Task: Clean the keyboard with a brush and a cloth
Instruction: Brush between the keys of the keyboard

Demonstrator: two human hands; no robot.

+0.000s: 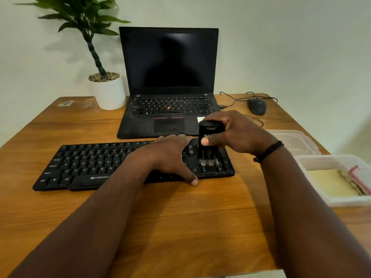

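A black keyboard point(86, 165) lies across the wooden desk in front of me. My right hand point(239, 131) grips a black brush point(209, 137) held upright, its pale bristles pressed onto the number pad at the keyboard's right end. My left hand point(170, 155) lies flat over the right-middle part of the keyboard, fingers straight, thumb resting on the desk at the front edge. A yellowish cloth point(331, 184) lies in a clear plastic box point(313, 163) at the right.
An open black laptop point(168, 81) stands behind the keyboard. A potted plant point(108, 91) is at the back left, and a wired mouse point(257, 106) at the back right. A clear plastic lid point(295, 140) lies behind the box. A pink item point(359, 179) rests in the box.
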